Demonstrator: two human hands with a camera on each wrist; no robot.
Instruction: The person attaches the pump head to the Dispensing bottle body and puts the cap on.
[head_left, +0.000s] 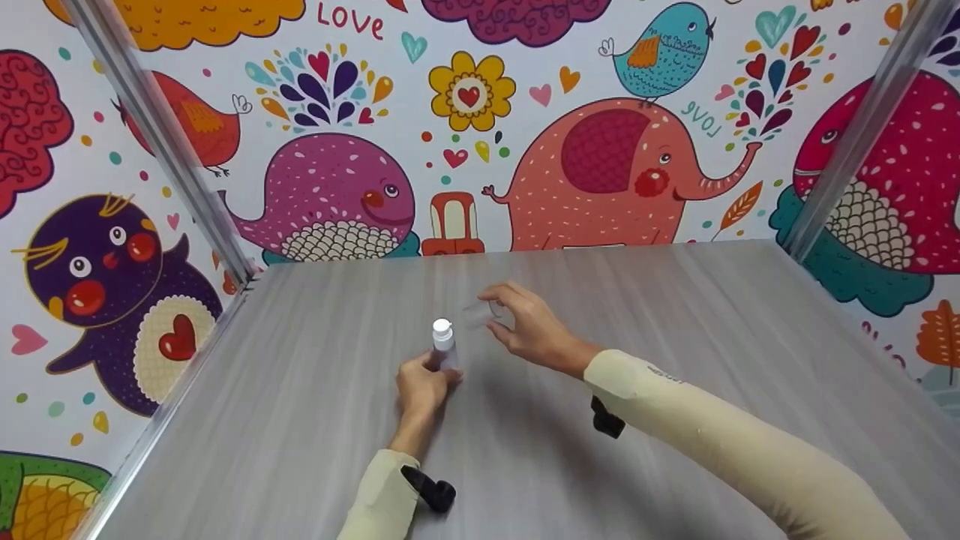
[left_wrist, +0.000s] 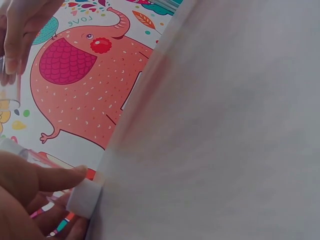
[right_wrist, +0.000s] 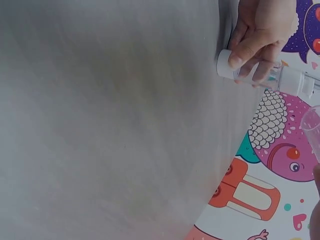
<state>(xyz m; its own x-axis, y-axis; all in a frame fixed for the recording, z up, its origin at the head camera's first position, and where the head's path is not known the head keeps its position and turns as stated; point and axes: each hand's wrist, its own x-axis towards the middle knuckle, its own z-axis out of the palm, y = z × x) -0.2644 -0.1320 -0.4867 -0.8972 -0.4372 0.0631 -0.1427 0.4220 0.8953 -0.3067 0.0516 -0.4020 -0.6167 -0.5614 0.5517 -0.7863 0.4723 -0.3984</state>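
Note:
My left hand (head_left: 421, 386) grips a slim, clear pump bottle (head_left: 444, 341) round its lower part. The bottle stands upright on the table, its white pump head facing up. In the right wrist view its white base (right_wrist: 226, 64) and see-through body (right_wrist: 272, 82) show, with the thumb on the base. To the right of the pump head, my right hand (head_left: 532, 326) pinches a clear cap (head_left: 480, 315) between thumb and fingers. The cap is off the bottle and held in the air beside its top. Its open end shows in the right wrist view, where the right hand is mostly cut off.
A grey wood-grain table (head_left: 315, 360) lies under both hands. Printed wall panels (head_left: 465, 165) with cartoon animals rise behind it and at the sides. Metal posts (head_left: 165, 142) stand at the back corners. Black camera mounts (head_left: 431, 491) sit on both sleeved wrists.

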